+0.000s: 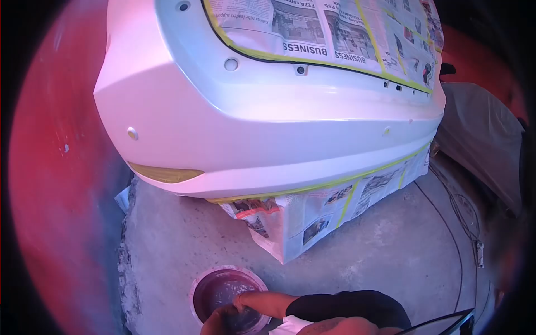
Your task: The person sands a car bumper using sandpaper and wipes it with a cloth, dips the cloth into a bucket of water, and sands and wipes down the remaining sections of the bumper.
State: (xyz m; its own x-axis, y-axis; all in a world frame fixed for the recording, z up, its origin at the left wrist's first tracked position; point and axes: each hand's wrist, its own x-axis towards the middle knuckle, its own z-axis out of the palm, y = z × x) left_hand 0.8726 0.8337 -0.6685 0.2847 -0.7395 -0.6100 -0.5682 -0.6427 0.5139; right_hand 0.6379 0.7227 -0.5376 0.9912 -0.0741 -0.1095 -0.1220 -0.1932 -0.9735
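Note:
A round basin with a pale rim stands on the floor at the bottom of the head view. Both hands meet inside it. My right hand reaches in from the right, its fingers curled closed. Against it, coming from below, is my left hand, darker in shadow and closed too. Whatever lies between the fingers is hidden. The basin's inside looks dark, with pale specks. Above it stands a white car bumper, its openings covered with yellow tape and newspaper.
More taped newspaper hangs below the bumper, one corner pointing towards the basin. Cables run along the concrete floor at right. A grey sheet covers something behind them. A red surface rises at left.

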